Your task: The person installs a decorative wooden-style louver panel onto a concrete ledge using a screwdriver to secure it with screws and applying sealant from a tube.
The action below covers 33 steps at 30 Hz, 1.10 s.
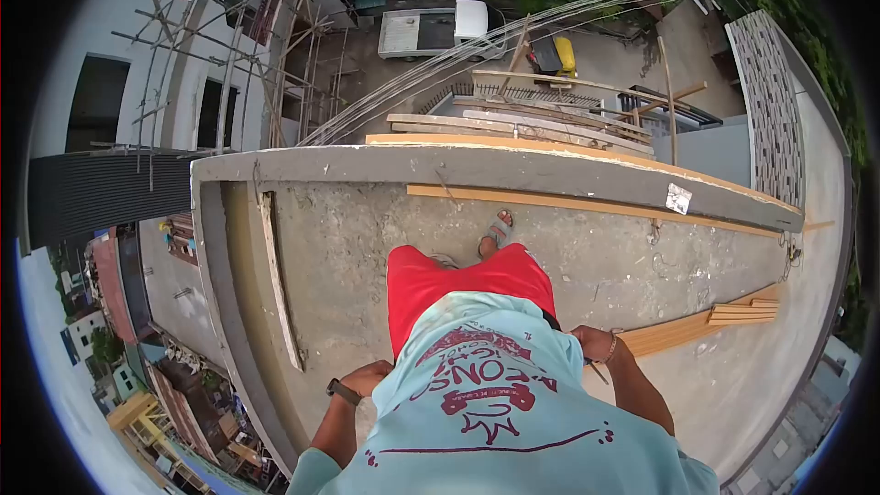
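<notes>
My left hand, with a dark watch on its wrist, is at the left side of my light blue shirt. Its fingers are curled in against the cloth. On the other side my right hand, with a bracelet at the wrist, is closed at the shirt's edge by my hip. A thin dark strip shows just beneath that hand. Red shorts show below the hem, and one sandalled foot points forward on the concrete floor.
A low grey parapet runs across in front, with a long board along its inside. Stacked planks lie at right, and a narrow timber at left. Beyond are wires, scaffolding and a white truck below.
</notes>
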Motion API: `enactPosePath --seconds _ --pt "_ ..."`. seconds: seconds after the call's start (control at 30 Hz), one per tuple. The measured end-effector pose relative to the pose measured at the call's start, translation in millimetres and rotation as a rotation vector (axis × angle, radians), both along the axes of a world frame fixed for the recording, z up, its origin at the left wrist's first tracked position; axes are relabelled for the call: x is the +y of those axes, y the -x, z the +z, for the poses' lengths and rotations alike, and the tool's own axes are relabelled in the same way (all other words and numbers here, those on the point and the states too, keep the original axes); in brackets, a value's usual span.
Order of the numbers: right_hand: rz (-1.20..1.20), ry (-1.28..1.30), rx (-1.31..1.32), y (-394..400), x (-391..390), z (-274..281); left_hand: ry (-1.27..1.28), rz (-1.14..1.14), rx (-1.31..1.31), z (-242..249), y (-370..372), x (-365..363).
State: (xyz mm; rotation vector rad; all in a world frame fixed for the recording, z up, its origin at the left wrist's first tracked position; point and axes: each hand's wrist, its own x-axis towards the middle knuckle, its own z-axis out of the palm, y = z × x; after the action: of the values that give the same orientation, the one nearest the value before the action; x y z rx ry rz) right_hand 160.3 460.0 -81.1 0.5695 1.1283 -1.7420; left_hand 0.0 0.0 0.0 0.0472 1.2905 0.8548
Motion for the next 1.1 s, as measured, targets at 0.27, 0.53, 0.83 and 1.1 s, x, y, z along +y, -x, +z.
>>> enactPosePath --seconds 0.27,0.53,0.83,1.1 --pt "-0.033 -0.02 -0.098 35.4 -47.2 32.7 -0.108 -0.366 0.08 19.6 113.4 -10.7" --pt "-0.018 -0.399 -0.071 76.5 -204.0 4.3 -0.177 -0.698 0.161 -45.7 229.6 -105.2" --pt "-0.193 -0.612 -0.401 175.4 -195.5 64.3 0.05 -0.191 0.323 -126.7 335.4 -117.7" --pt "0.115 -0.994 0.162 274.0 -94.8 -92.7 0.204 -0.067 0.735 -204.4 398.7 -72.2"
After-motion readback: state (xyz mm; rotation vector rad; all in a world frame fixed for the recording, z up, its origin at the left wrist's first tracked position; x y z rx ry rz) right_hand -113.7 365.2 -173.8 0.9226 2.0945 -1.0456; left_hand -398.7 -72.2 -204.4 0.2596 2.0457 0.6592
